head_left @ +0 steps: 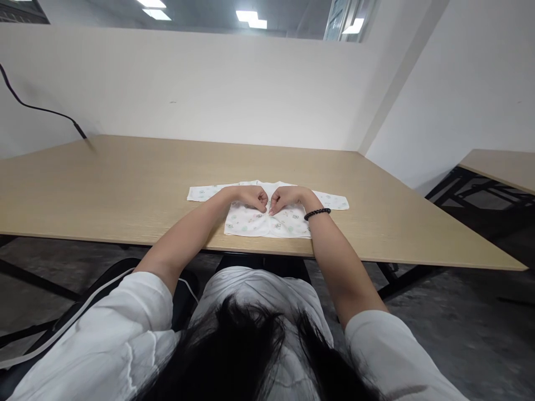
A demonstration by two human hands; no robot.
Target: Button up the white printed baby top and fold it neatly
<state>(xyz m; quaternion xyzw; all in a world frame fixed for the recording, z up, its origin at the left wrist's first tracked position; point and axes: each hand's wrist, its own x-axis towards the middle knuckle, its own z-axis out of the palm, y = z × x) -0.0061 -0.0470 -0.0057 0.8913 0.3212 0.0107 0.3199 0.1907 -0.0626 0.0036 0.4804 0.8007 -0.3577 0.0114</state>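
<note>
A small white baby shirt [251,223] with a light printed pattern lies on the table near its front edge, its two sleeves spread out to the left and right. My left hand [254,197] rests over the middle of the shirt, fingers curled and pinching the cloth at the centre line. Close beside it, my right hand [284,197] pinches the same centre line from the other side. The fingertips nearly meet, and the cloth puckers around them. Whatever small fastening may lie between the fingers is too small to make out.
The wooden table [146,167] reaches back to a white wall [229,89]. A black cable [45,109] hangs down at the left. Another table [501,167] stands at the far right. A dark beaded bracelet [317,213] is on my right wrist.
</note>
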